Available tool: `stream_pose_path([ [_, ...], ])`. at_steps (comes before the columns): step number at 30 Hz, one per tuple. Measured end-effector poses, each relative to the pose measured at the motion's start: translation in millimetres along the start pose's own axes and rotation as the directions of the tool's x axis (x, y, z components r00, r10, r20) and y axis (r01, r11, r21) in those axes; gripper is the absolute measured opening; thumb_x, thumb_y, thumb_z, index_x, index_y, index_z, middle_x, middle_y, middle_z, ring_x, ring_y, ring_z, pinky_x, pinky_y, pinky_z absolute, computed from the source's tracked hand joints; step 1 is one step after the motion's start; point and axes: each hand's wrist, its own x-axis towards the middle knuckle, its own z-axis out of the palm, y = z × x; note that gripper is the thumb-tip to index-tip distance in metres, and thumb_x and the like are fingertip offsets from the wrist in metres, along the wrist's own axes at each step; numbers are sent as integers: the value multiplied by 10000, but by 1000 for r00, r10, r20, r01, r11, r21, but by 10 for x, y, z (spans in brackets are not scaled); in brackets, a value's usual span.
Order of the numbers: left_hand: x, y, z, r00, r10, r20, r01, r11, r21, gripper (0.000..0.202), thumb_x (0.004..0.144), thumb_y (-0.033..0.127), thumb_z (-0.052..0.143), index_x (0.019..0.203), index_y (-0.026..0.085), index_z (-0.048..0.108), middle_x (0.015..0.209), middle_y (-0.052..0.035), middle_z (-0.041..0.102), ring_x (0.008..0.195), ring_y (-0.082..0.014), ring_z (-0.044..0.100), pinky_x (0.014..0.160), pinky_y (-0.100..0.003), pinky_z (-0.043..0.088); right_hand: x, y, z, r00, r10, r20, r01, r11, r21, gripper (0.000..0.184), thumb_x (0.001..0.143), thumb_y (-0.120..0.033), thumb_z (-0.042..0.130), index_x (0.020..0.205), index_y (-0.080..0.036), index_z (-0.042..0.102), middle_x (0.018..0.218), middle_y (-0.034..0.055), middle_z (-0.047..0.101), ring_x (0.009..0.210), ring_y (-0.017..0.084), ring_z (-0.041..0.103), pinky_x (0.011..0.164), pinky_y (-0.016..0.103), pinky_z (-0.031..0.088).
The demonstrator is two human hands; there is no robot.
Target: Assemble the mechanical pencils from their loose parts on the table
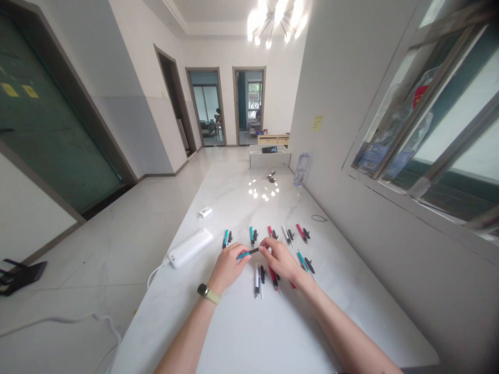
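Pen, slim, turquoise at one end and black at the other, sits between the two hands, over the glossy white table. I have the left hand pinching the turquoise end; the right hand meets the black end, its grip hard to tell. I'd keep both ends aligned, pressure light. A straight white barrel lies nearby.

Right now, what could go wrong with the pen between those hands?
The blue-and-black pen might slip from the left hand or right hand and knock the white pen lying nearby. The right hand partly hides a red pen, so it could brush that one unnoticed.
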Motion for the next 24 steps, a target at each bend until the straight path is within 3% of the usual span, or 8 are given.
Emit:
stream_pose_path([
  [24,2,7,-17,1000,0,6,0,1000,-1,49,850,192,585,861,217,626,824,-20,628,793,-188,593,746,-315,472,-7,-99,-46,999,26,34,-26,1000,11,120,909,-195,445,923,-196,564,871,31,642,747,175,566,708,278,403],
])
